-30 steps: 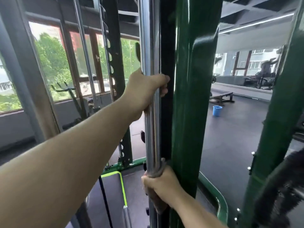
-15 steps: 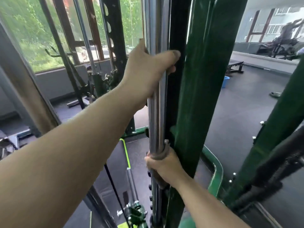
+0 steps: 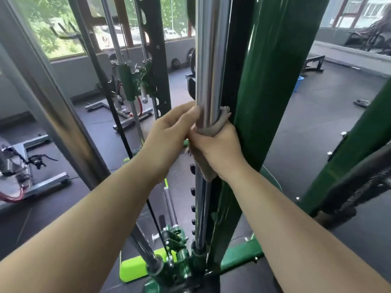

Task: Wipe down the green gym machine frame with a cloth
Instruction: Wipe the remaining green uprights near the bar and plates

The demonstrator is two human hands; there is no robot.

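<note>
My right hand clamps the grey cloth round the chrome guide rod for full contact — my left hand, fingers curled, steadies beside it.

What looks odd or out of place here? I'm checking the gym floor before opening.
Little stands out. The grey cloth has a frayed, ragged edge where the right hand wraps it round the chrome rod. A small object lies loose on the floor.

Two bare arms reach out from the bottom. No sleeves show on them. The left hand and right hand wear no gloves, rings or watches.
</note>
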